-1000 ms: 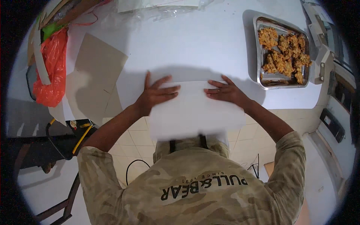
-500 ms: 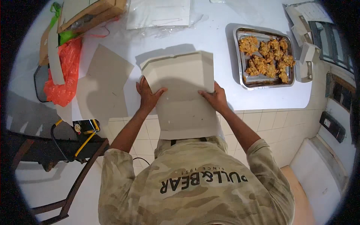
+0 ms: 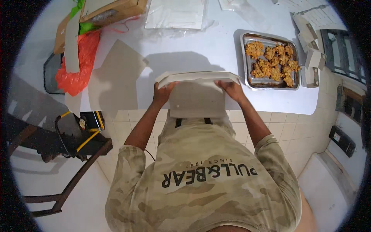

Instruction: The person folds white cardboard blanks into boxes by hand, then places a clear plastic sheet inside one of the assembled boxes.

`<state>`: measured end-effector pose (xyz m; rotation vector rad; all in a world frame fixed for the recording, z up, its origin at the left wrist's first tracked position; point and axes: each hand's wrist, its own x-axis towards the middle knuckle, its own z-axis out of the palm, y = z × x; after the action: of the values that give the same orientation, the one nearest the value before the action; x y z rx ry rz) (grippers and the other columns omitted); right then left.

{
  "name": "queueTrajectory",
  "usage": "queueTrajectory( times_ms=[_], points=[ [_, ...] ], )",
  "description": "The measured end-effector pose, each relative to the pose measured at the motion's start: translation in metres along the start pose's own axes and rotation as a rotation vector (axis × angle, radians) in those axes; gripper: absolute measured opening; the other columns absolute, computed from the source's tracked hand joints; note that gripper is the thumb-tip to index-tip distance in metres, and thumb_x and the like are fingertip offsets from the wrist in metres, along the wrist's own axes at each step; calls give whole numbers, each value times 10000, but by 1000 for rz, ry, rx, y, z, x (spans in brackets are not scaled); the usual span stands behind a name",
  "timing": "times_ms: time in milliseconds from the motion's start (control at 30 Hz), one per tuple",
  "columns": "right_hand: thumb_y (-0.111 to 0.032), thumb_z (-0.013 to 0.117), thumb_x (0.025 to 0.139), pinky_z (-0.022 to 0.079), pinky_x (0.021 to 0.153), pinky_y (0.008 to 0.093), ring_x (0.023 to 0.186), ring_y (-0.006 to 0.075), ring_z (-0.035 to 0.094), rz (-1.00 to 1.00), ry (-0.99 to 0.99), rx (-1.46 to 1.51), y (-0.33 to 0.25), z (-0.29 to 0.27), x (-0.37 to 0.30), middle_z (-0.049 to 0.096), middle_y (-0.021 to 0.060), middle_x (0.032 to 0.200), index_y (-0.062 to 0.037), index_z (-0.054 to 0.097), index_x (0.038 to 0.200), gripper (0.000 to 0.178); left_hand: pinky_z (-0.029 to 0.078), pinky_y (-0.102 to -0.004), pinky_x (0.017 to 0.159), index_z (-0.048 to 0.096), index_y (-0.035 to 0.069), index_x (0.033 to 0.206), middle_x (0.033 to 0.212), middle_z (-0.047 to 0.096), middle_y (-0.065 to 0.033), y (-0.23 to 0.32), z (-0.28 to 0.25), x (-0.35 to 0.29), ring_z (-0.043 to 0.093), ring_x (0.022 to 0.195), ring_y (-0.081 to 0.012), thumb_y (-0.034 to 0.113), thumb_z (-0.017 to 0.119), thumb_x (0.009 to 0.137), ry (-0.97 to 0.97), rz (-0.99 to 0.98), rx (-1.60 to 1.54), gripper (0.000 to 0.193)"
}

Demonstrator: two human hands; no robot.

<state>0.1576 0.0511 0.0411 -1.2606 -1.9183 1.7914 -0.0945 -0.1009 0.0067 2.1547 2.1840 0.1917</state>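
A grey-beige cardboard food box (image 3: 198, 101) is between my hands at the near edge of the table, its long lower panel hanging down toward my waist. The far part stands raised, so its pale upper rim (image 3: 199, 74) shows nearly edge-on. On the left side my left hand (image 3: 164, 93) is closed on the box, thumb on the inner face and some fingers hidden behind the cardboard. At the right side my right hand (image 3: 232, 91) grips the opposite corner, its thumb also inside.
A metal tray (image 3: 270, 86) of brown fried pieces (image 3: 274, 62) stands on the white table at right, beside small open cartons (image 3: 313, 62). Left are a flat cardboard sheet (image 3: 116, 81), a red plastic bag (image 3: 79, 63) and a brown box (image 3: 112, 9). Plastic-wrapped white sheets (image 3: 176, 13) lie at the back.
The box's far part has tilted up, from showing its broad inner face to nearly edge-on. Both hands have kept their hold, and the hanging panel looks shorter.
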Motion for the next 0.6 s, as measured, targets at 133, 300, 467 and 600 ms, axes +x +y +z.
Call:
queueTrajectory(
  times_ms=[133,300,467,600],
  points=[
    [-90,596,683,455,752,292,843,196,578,-640,26,-158,-24,-14,16,611,81,868,-47,627,861,185,355,-397,928,613,22,867,906,614,-125,3,-34,31,566,927,-237,123,529,777,431,-88,-1114,159],
    [-111,540,748,369,910,350,927,191,558,-588,-29,-331,2,-10,8,615,39,952,-142,640,913,196,322,-405,945,639,52,881,950,612,-74,-18,-3,9,548,966,-198,116,571,734,248,43,-941,174],
    [-90,506,751,253,1002,400,1035,182,510,-611,-169,-469,46,-6,0,580,26,1054,-147,615,989,267,337,-425,938,634,99,892,1001,603,-30,-15,23,-5,529,1015,-188,132,584,716,74,66,-950,185],
    [-199,549,723,243,1018,397,1098,180,459,-715,-209,-662,58,-2,-8,562,6,1091,-154,584,1028,311,291,-428,970,622,125,920,1040,590,-7,-11,13,-9,503,1051,-177,145,559,743,14,244,-550,189]
  ],
)
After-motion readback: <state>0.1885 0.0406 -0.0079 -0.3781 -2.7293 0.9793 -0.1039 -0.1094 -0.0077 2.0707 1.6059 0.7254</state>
